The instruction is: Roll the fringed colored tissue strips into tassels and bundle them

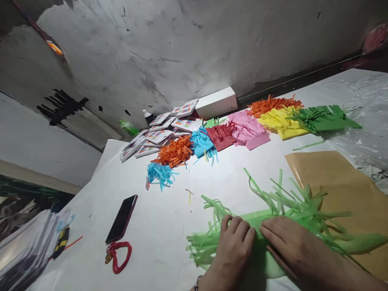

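Light green fringed tissue paper [257, 218] lies spread on the white table in front of me, its cut strips fanning out to both sides. My left hand [235, 244] is closed on the middle of it, fingers curled with the tips down on the sheet. Just to its right, my right hand [291, 242] has its fingers pressed together on the same paper, bent over it, with the thumb tucked lower down. The paper beneath both palms is hidden. On the right, some strips overlap a brown paper envelope [339, 182].
Behind stretches a row of fringed bundles: blue [160, 173], orange [176, 151], red [221, 135], pink [248, 131], yellow [281, 121] and dark green [329, 119]. Several printed packs [159, 136] lie by a white box [216, 103]. A phone [121, 218] with a red strap sits left. Clear plastic [363, 117] lies far right.
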`<action>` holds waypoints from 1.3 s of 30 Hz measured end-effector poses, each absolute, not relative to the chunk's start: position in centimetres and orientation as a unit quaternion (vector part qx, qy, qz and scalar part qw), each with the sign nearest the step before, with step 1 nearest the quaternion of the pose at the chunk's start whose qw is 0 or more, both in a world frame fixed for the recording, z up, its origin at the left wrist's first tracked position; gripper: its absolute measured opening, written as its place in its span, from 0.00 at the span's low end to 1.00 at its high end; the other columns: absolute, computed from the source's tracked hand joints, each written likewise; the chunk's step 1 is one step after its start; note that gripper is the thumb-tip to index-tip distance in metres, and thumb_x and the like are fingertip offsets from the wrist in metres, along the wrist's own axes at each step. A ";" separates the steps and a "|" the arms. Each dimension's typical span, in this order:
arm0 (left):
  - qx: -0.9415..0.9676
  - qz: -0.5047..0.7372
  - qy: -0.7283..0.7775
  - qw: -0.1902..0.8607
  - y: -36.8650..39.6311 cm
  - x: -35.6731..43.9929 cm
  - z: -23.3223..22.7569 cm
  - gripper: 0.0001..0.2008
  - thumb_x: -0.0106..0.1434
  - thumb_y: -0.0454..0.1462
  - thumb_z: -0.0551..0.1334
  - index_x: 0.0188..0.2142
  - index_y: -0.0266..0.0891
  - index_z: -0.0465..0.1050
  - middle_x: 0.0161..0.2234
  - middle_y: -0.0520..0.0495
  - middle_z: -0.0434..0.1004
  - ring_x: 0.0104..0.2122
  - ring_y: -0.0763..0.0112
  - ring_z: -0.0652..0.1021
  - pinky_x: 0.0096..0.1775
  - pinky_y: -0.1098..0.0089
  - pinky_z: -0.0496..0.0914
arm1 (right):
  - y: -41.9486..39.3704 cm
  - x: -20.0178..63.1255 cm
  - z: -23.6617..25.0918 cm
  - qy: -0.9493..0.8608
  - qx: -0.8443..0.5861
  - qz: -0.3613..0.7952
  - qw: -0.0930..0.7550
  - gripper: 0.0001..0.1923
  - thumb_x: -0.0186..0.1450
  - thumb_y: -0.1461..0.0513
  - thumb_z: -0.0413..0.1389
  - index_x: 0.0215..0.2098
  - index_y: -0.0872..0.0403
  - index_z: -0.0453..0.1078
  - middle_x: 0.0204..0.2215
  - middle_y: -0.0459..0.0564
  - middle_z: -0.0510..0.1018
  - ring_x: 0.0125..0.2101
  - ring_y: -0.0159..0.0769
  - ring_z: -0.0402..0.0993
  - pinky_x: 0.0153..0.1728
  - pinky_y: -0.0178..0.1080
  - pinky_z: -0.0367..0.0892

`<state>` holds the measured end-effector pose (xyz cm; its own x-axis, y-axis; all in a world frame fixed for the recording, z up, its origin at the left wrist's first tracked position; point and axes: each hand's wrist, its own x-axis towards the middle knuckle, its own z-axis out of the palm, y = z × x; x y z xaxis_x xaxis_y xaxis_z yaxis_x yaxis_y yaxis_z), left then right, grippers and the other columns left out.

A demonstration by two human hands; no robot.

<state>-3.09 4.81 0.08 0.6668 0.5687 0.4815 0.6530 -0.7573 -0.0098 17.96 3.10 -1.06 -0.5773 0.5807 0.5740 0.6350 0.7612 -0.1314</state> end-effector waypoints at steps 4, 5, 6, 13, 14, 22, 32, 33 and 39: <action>-0.929 -0.207 -0.299 0.069 4.6 -3.7 0.2 0.12 0.75 0.32 0.53 0.38 0.38 0.74 0.31 0.51 0.76 0.35 0.66 0.72 0.49 0.60 0.62 | 2.8 18.2 -2.3 -0.892 -0.331 -0.103 0.289 0.16 0.69 0.73 0.44 0.41 0.60 0.73 0.35 0.57 0.77 0.35 0.46 0.71 0.41 0.48 0.65; -0.931 -0.201 -0.298 0.063 4.4 -3.9 0.2 0.13 0.76 0.33 0.52 0.39 0.38 0.74 0.31 0.51 0.76 0.35 0.66 0.72 0.49 0.60 0.61 | 2.7 18.4 -2.7 -0.894 -0.334 -0.098 0.281 0.15 0.68 0.73 0.45 0.40 0.60 0.74 0.36 0.57 0.77 0.36 0.46 0.70 0.42 0.48 0.63; -0.931 -0.199 -0.300 0.060 4.3 -4.2 0.1 0.13 0.76 0.34 0.51 0.40 0.38 0.74 0.32 0.51 0.76 0.35 0.66 0.73 0.49 0.60 0.61 | 2.6 18.7 -3.0 -0.896 -0.335 -0.095 0.274 0.15 0.67 0.73 0.46 0.40 0.59 0.74 0.37 0.56 0.78 0.36 0.46 0.70 0.43 0.49 0.62; -0.888 -0.214 -0.408 -0.001 3.7 -4.9 -0.7 0.11 0.74 0.36 0.57 0.33 0.41 0.73 0.32 0.51 0.78 0.35 0.65 0.74 0.46 0.59 0.60 | 3.8 19.4 -2.7 -0.873 -0.395 -0.004 0.286 0.17 0.74 0.69 0.44 0.30 0.53 0.68 0.30 0.47 0.73 0.32 0.41 0.66 0.42 0.45 0.56; -0.873 -0.206 -0.442 -0.008 3.8 -4.9 -0.6 0.11 0.72 0.34 0.59 0.31 0.41 0.72 0.32 0.51 0.78 0.35 0.64 0.74 0.45 0.58 0.61 | 4.2 19.3 -2.5 -0.864 -0.415 -0.004 0.284 0.18 0.74 0.69 0.44 0.28 0.52 0.67 0.28 0.46 0.71 0.30 0.41 0.65 0.40 0.44 0.54; -0.828 -0.109 -0.549 -0.027 5.2 -4.1 0.0 0.07 0.60 0.32 0.69 0.26 0.41 0.76 0.33 0.48 0.79 0.36 0.58 0.75 0.42 0.54 0.64 | 5.6 18.0 -1.3 -0.831 -0.484 -0.046 0.271 0.17 0.72 0.69 0.46 0.28 0.52 0.68 0.27 0.49 0.72 0.31 0.45 0.65 0.42 0.49 0.55; -0.882 -0.214 -0.419 0.027 4.6 -3.9 0.7 0.08 0.64 0.33 0.67 0.42 0.40 0.73 0.44 0.45 0.78 0.44 0.59 0.74 0.51 0.53 0.61 | 4.9 17.9 -0.9 -0.880 -0.340 0.008 0.331 0.18 0.75 0.70 0.44 0.30 0.55 0.69 0.27 0.46 0.68 0.32 0.38 0.62 0.49 0.46 0.57; -0.895 -0.215 -0.390 0.039 4.6 -3.9 0.6 0.04 0.66 0.32 0.65 0.40 0.41 0.73 0.42 0.47 0.78 0.43 0.61 0.73 0.51 0.54 0.60 | 4.9 17.7 -0.9 -0.879 -0.344 0.009 0.330 0.17 0.75 0.70 0.44 0.32 0.55 0.70 0.28 0.46 0.69 0.32 0.38 0.62 0.49 0.46 0.57; -0.923 -0.188 -0.335 0.026 5.0 -4.2 -0.1 0.11 0.71 0.31 0.60 0.30 0.39 0.69 0.31 0.51 0.75 0.35 0.66 0.71 0.48 0.59 0.61 | 4.2 17.7 -1.7 -0.910 -0.309 -0.075 0.265 0.20 0.72 0.71 0.42 0.28 0.55 0.69 0.26 0.47 0.68 0.31 0.40 0.60 0.55 0.49 0.55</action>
<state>-4.20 5.00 -0.14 0.7050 0.6091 0.3634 0.6283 -0.7740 0.0785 17.66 4.19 -1.73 -0.6681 0.5237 0.5286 0.6027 0.7975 -0.0283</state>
